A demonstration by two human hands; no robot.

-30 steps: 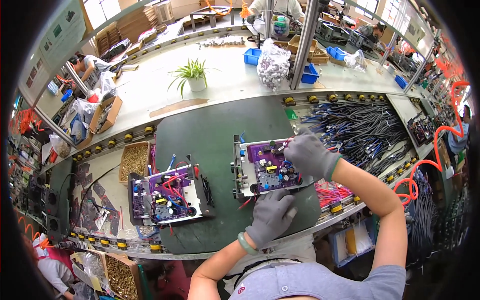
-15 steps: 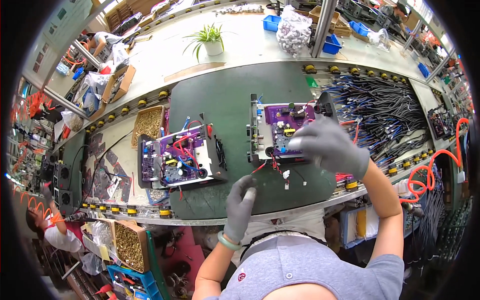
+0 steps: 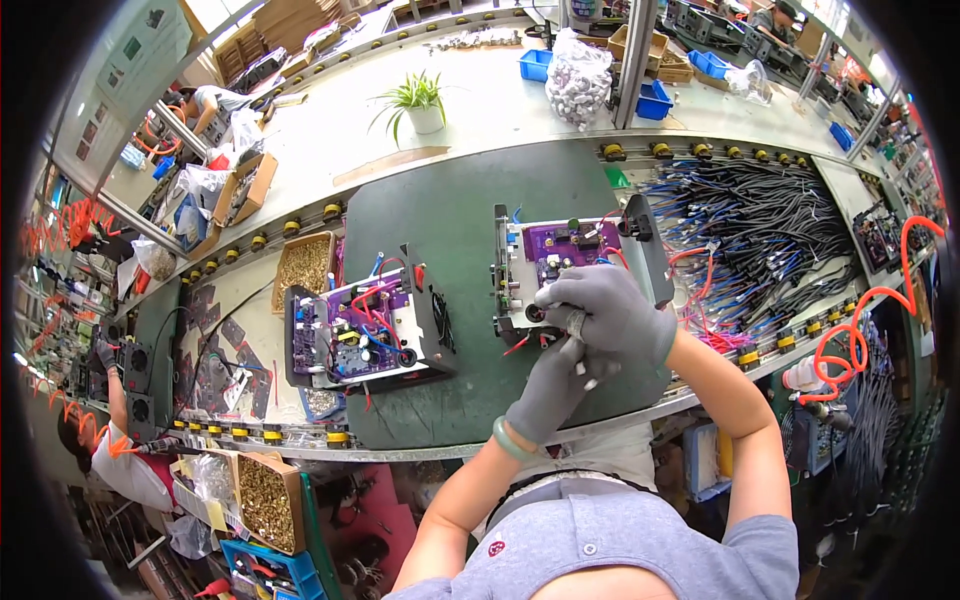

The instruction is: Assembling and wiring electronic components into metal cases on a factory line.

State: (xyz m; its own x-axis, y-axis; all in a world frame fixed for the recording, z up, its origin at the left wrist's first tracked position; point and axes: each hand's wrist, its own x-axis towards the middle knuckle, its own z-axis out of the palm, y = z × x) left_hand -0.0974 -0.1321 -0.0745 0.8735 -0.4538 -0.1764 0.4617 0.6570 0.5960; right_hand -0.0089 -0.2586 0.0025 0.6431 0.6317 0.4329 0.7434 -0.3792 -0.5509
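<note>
Both my hands, in grey gloves, meet at the near edge of the right-hand open metal chassis (image 3: 518,268), which carries a purple circuit board (image 3: 570,246). My left hand (image 3: 552,388) is closed on the wires, whose white plugs (image 3: 591,383) poke out beside its fingers. Bent over from the right, my right hand (image 3: 615,312) has its fingers pinched close to the black ring (image 3: 535,313) in the chassis; whatever they hold is hidden. A short red wire (image 3: 516,346) shows left of my hands. Farther left stands a second chassis (image 3: 365,320) with red and blue wires over its board.
A green mat (image 3: 460,240) lies under both chassis. Many black cables (image 3: 750,230) are heaped at right, near an orange coiled hose (image 3: 855,345). Left are a box of brass-coloured small parts (image 3: 303,268) and flat dark plates (image 3: 225,340). Another person (image 3: 125,450) works at far left.
My left hand has moved up and right to the wires at the near edge of the right chassis. My right hand has come down and left, off the board, to meet it.
</note>
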